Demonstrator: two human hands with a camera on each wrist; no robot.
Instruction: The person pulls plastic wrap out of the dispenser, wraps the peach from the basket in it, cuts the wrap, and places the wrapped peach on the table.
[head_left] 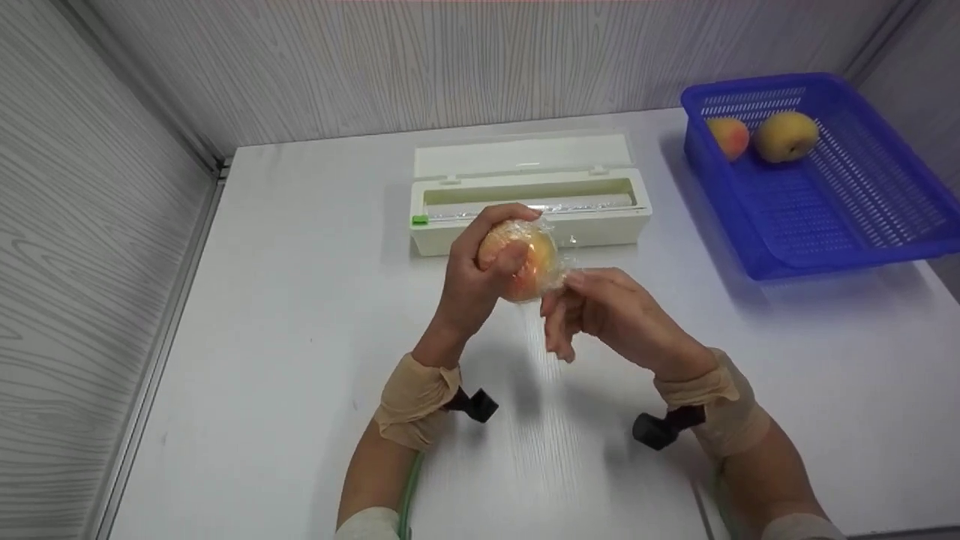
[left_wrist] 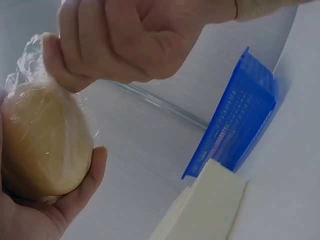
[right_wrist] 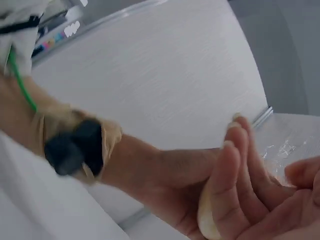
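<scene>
In the head view my left hand grips a red-and-yellow peach, fingers over its far side and thumb across the front. Clear cling film covers the fruit, with a crinkled loose part on its right. My right hand pinches that loose film between thumb and forefinger, close to the peach. From the left wrist the film bunches above the fruit, up against the right hand. In the right wrist view the right hand's fingers hide most of the peach.
Behind the hands stands a white cling film dispenser, its lid raised and a film roll inside. At the back right a blue basket holds a peach and a yellower fruit. Wood-grain panels border the white table.
</scene>
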